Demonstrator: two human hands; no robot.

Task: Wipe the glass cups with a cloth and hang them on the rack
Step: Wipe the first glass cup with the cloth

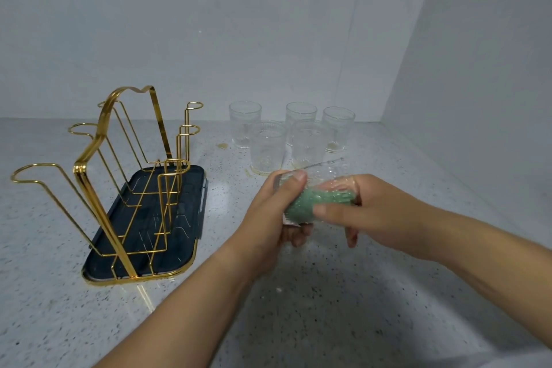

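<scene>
Right now the wiping is under way: a glass cup (321, 188) lies on its side between both hands, above the speckled worktop (328, 293) and just in front of the waiting cups. The left hand (276, 215) has its grip closed round the mouth end, thumb over the rim, and the right hand (363, 212) has its grip wrapped round the base end. A green cloth (316, 202) shows through the ribbed wall, so it seems to be stuffed inside the cup, though the glass blurs its edges. To do this step well, I would judge it best to turn the cup with one hand while the other keeps the cloth pressed against the inner wall and bottom, gripping firmly but not squeezing, since wet ribbed glass may slip. Five more cups (268, 146) stand upright and close together by the back wall, holding nothing that can be made out; yellowish rings mark the worktop at some of their feet. The gold wire rack (125, 170) stands to the left on its dark tray (185, 251), every loop bare, the tray carrying only the rack.
</scene>
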